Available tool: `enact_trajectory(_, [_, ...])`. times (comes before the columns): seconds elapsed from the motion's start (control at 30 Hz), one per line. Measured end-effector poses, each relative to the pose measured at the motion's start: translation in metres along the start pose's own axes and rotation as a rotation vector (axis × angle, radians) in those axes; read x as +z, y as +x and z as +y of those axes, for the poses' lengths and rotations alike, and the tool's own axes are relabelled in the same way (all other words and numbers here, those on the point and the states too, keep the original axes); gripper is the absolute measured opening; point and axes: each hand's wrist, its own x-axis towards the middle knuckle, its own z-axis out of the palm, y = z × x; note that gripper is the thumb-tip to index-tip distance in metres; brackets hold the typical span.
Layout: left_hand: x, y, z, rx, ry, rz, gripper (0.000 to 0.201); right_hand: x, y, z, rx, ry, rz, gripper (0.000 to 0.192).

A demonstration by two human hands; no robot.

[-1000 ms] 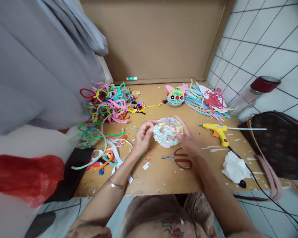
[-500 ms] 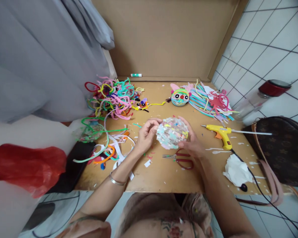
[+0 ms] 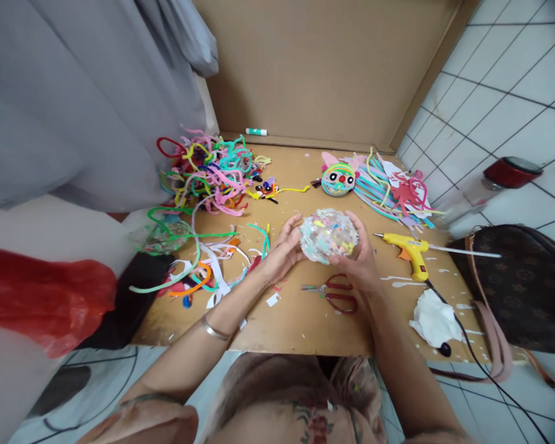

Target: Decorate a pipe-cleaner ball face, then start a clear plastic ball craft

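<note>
My right hand [image 3: 358,259] grips a round, translucent, lumpy piece [image 3: 329,235] with pastel and bright flecks, its thumb at the near edge and fingers around the far right. At the piece's left edge is my left hand [image 3: 284,250], fingers stretched out; whether they touch it I cannot tell. Red-handled scissors [image 3: 335,293] lie on the table just below. Teal and yellow pipe cleaner pieces [image 3: 264,237] lie left of my left hand. Further back sits a round, decorated animal head [image 3: 338,179] with pink ears and big eyes.
A tangle of pipe cleaners [image 3: 217,169] fills the back left. To the right lie a yellow glue gun [image 3: 409,250] with its cord, a crumpled tissue [image 3: 435,317] and a brown bag [image 3: 518,283]. A red-lidded bottle [image 3: 511,172] and a glue stick [image 3: 256,132] are further back.
The piece has turned and moved slightly up and right with my right hand. My left fingers have gone from pinched at its edge to stretched out. Teal strips now show beside the left hand.
</note>
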Motion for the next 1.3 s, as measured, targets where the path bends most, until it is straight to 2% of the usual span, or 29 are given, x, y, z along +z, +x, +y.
enact_trajectory(0.07, [0.004, -0.004, -0.002, -0.072, -0.016, -0.061, 0.075, -0.001, 0.0, 0.0, -0.011, -0.04, -0.002, 0.1])
enact_trajectory(0.17, [0.009, -0.009, -0.004, -0.094, -0.033, -0.111, 0.084, -0.002, -0.001, 0.0, 0.004, -0.06, -0.038, 0.1])
enact_trajectory(0.27, [0.011, -0.009, -0.002, -0.081, -0.045, -0.114, 0.088, -0.002, -0.002, 0.0, 0.009, 0.0, -0.059, 0.091])
enact_trajectory(0.4, [0.009, -0.007, 0.001, -0.082, -0.043, -0.13, 0.088, 0.0, -0.003, -0.001, -0.011, 0.018, -0.003, 0.074])
enact_trajectory(0.7, [0.009, -0.008, 0.007, -0.092, -0.027, -0.139, 0.094, 0.001, -0.003, -0.001, -0.048, 0.037, 0.043, 0.068])
enact_trajectory(0.9, [0.009, -0.008, 0.008, -0.092, -0.033, -0.14, 0.095, 0.001, -0.003, 0.0, -0.049, 0.027, 0.026, 0.069])
enact_trajectory(1.3, [0.01, -0.008, 0.008, -0.051, -0.034, -0.135, 0.1, 0.002, -0.005, -0.007, 0.005, -0.023, 0.004, 0.085])
